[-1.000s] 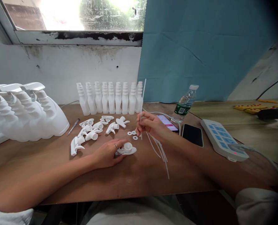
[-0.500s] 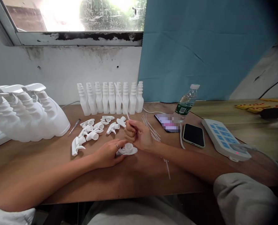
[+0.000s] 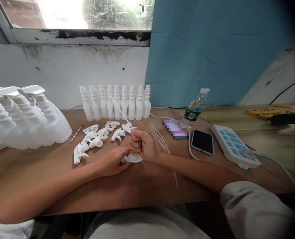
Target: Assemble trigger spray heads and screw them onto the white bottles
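My left hand (image 3: 112,162) rests on the wooden table (image 3: 142,186), its fingers closed on a white sprayer cap (image 3: 132,158) that lies flat. Directly over the cap, my right hand (image 3: 142,144) is a fist around a thin white dip tube (image 3: 119,111) that slants up and to the left. The tube's lower end is hidden in the fist above the cap. Several loose dip tubes (image 3: 158,136) lie just right of my hands.
Several white trigger sprayer heads (image 3: 97,139) lie left of my hands. A row of small white bottles (image 3: 114,103) stands at the wall, larger white bottles (image 3: 28,119) at far left. A screwdriver (image 3: 77,132), two phones (image 3: 202,142), a water bottle (image 3: 194,109) and a power strip (image 3: 233,146) are also here.
My right hand brought the tube from the right, above the loose tubes, over to the cap and lowered onto it. My left hand stayed on the cap.
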Tool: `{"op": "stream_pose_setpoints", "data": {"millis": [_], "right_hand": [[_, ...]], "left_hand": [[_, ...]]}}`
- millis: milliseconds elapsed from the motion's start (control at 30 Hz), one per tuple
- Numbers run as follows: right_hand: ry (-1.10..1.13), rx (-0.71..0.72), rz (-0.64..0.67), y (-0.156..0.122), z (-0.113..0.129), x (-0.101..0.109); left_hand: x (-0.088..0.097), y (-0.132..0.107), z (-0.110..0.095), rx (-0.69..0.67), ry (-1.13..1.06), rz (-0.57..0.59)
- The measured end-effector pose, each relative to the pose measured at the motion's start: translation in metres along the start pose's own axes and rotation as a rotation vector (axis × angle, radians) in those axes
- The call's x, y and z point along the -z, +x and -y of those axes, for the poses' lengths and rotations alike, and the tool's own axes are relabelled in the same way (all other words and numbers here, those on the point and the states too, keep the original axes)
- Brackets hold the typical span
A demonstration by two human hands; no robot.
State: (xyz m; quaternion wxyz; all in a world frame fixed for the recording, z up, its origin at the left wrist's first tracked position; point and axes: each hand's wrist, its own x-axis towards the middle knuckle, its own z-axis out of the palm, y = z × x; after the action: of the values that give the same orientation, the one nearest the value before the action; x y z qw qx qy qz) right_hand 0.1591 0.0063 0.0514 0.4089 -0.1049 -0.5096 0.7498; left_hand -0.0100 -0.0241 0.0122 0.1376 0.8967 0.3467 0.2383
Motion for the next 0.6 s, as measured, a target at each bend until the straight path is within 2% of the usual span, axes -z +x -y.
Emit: {"op": "stream_pose_setpoints", "data": {"millis": [200,600], "right_hand": [[-0.048,-0.011,-0.057,0.0,-0.005,-0.002],[-0.136,-0.112,0.027,0.01,-0.001,0.001]], "left_hand": [[-0.001,0.0,0.002,0.004,-0.018,0.016],[-0.003,0.0,0.003,0.094,-0.065,0.016]]}}
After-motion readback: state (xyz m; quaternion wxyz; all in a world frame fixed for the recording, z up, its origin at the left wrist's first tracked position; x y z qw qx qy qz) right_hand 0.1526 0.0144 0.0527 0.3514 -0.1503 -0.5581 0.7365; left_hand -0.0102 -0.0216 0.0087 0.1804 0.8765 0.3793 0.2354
